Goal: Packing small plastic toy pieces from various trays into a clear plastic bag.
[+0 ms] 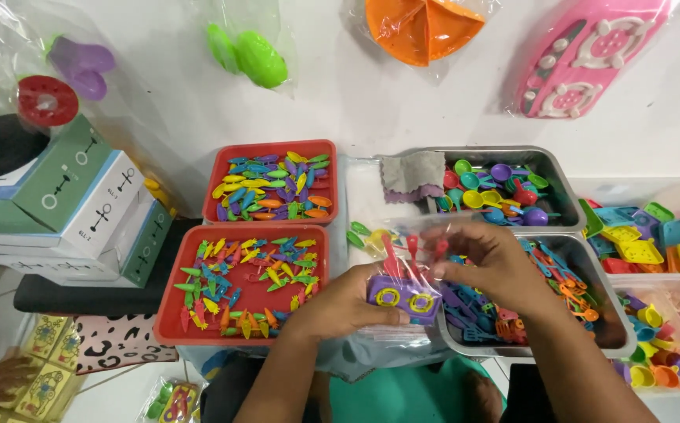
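Pinching a clear bag (402, 294) of small toys, the left hand (348, 305) gripped its near-left side; the right hand (488, 258) pinched the top. It looked light, floppy and slippery.

Two red trays (270, 149) of small coloured pieces are seen, two metal trays (553, 166) of toy utensils, and two hands (348, 305).

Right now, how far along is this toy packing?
Done: clear bags of toys already lie filled at the table's far side. In hand: the left hand holds a clear bag with a purple toy stove inside, and the right hand works red utensils into its mouth. Left: the red trays and metal trays remain full of loose pieces.
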